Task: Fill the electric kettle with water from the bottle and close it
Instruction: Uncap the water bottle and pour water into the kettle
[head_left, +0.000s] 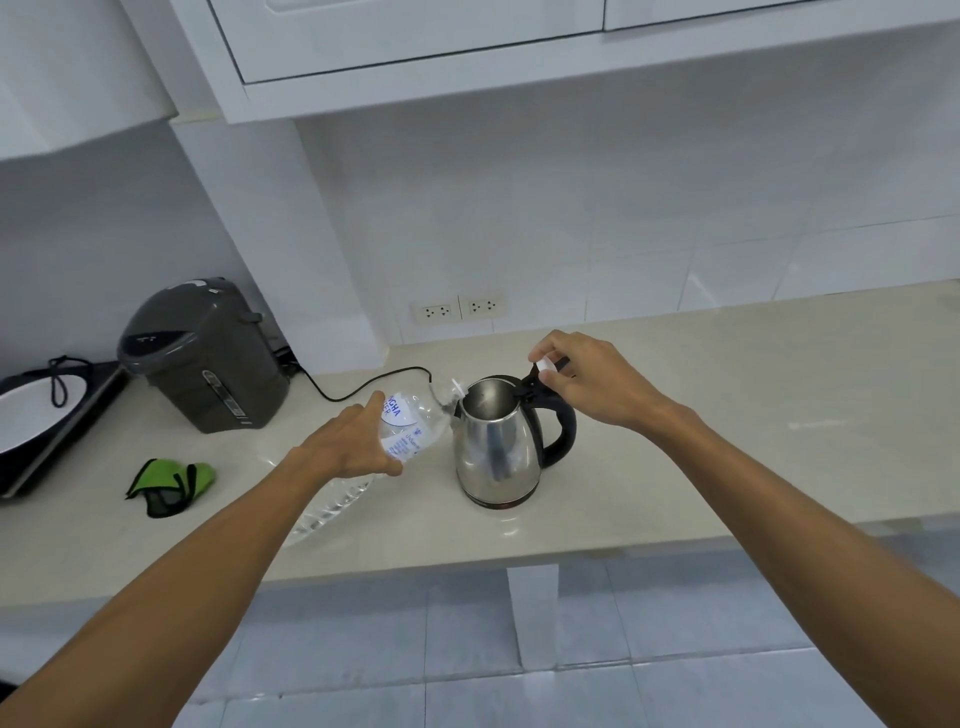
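A steel electric kettle (496, 449) with a black handle stands on the pale counter (727, 415), its top open. My left hand (348, 441) grips a clear plastic water bottle (415, 423) with a white and blue label, tilted so its neck rests at the kettle's rim. My right hand (587, 379) is above the kettle's handle, pinching the white bottle cap (546, 365) between thumb and fingers while touching the raised black lid. The water level inside the kettle is hidden.
A grey hot-water dispenser (202, 358) stands at the left with a black cord (374, 384) running behind the kettle. A green cloth (171, 486) lies near the front left. A black-framed appliance (47, 421) sits at the far left. Wall sockets (460, 307) are behind.
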